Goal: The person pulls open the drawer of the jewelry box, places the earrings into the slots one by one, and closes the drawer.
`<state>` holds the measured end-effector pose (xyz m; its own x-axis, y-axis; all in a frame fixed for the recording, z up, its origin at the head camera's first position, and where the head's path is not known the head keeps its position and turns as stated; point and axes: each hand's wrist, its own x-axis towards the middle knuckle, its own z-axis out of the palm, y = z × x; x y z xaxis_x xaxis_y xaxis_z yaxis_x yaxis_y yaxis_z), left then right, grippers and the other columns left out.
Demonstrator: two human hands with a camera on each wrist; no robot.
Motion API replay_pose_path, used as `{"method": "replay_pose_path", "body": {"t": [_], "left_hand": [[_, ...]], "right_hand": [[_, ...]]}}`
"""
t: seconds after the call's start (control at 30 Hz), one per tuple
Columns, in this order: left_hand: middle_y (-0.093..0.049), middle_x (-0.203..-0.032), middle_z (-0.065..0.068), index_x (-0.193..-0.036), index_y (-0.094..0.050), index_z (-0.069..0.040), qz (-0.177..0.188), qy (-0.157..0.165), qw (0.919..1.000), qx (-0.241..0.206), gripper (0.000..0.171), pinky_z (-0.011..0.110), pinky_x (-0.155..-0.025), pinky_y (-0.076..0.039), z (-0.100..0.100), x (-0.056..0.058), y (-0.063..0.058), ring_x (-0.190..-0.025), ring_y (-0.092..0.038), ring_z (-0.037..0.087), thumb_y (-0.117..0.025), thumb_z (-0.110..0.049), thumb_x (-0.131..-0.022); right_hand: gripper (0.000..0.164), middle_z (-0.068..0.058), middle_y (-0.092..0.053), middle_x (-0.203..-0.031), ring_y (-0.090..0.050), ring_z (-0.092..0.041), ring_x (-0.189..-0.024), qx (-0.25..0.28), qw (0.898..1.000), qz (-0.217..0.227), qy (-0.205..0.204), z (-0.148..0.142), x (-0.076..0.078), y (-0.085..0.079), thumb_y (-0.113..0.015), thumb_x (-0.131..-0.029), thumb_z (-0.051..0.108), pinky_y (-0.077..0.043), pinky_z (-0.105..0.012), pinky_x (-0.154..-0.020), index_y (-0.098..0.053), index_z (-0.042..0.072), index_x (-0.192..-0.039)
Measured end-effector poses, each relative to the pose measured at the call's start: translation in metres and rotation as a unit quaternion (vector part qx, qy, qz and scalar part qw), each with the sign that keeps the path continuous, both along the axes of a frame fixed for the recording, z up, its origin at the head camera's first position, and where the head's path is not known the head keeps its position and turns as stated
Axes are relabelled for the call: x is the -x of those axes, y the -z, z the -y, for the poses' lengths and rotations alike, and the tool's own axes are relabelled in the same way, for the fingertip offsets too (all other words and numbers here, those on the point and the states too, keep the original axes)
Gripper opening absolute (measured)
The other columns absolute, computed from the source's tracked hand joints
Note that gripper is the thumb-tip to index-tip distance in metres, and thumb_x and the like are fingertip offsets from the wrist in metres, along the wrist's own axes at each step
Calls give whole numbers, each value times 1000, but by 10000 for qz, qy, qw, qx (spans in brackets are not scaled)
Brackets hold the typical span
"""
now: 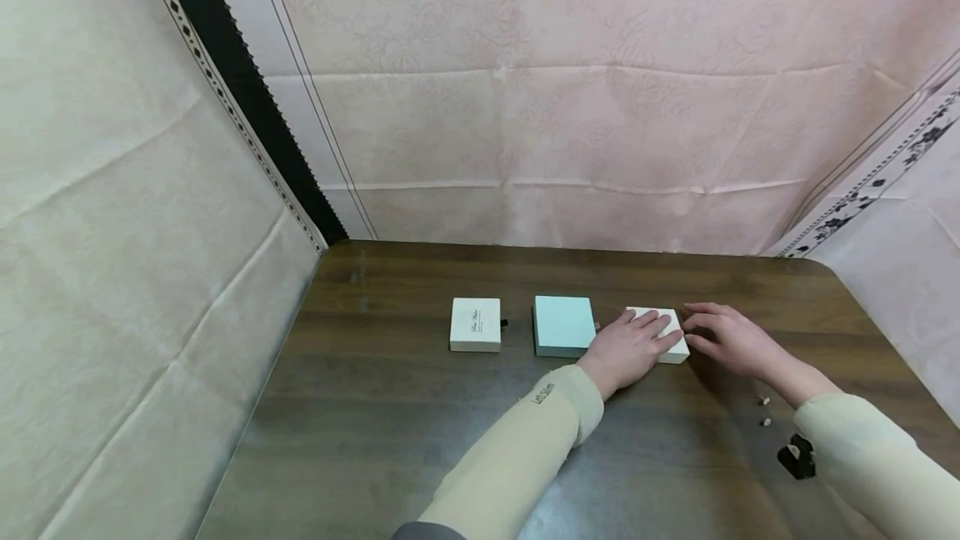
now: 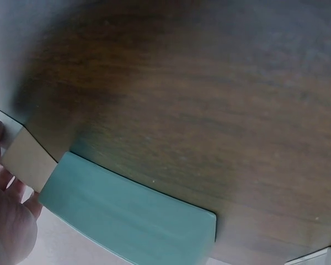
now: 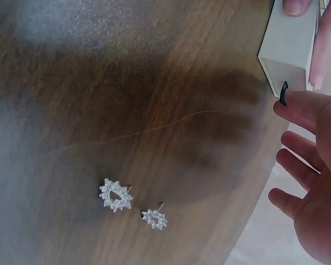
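My left hand [image 1: 630, 346] grips a small white drawer-style jewelry box [image 1: 672, 348], its thumb on one face and its fingers along another. In the right wrist view my right hand [image 3: 314, 149] pinches a short black ribbon tab [image 3: 283, 93] at the end of that box [image 3: 289, 41], with the other fingers loosely bent. The box looks closed. Left of it stands a teal box [image 1: 564, 326], also large in the left wrist view, beside my left hand [image 2: 10, 221]. Two sparkling earrings [image 3: 115, 195] with clear stones lie on the table near my right forearm.
Farther left on the brown wooden table [image 1: 360, 407] stands another white box [image 1: 476, 325] with lettering and a black tab. A small black object [image 1: 797, 457], its kind unclear, lies by the right sleeve. Pale patterned cloth [image 1: 562, 132] hangs behind the table.
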<state>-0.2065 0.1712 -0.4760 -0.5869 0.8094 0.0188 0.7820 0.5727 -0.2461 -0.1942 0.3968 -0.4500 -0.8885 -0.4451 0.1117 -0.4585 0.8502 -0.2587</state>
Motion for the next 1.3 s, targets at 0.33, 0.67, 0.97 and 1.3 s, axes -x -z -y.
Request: {"method": "replay_pose_path", "body": {"t": [0.33,0.67,0.97,1.3], "left_hand": [[-27,-176,-11,-170,-26,-40,18,13,10000,52,55,31,-128,-29,0,0,-2,-161,-26,8,-41,-38,-118],[-25,-176,-11,-171,-25,-40,132,-6,9999,77,55,30,-128,-28,1,3,-2,-161,-25,8,-40,-38,-118],[-26,-176,-10,-171,-24,-39,5,74,9998,176,56,30,-128,-29,2,3,-2,-161,-26,9,-40,-42,-117],[-27,-176,-11,-171,-23,-39,-39,62,9998,204,56,30,-128,-29,1,3,-2,-161,-25,9,-39,-40,-118]], "right_hand": [[17,-35,-68,-125,-66,-56,-113,66,9988,-424,-216,2,6,5,-80,-90,-3,-53,-68,-92,-72,12,-87],[23,-35,-67,-129,-64,-57,-116,96,9993,-298,-183,2,9,8,-77,-91,-4,-52,-68,-94,-68,16,-84],[24,-35,-65,-132,-62,-58,-119,-3,9997,-240,-74,1,8,6,-77,-92,-3,-51,-68,-95,-68,17,-83],[24,-35,-65,-131,-63,-59,-117,-50,9996,-274,-96,0,8,5,-77,-90,-3,-52,-68,-93,-67,17,-82]]}}
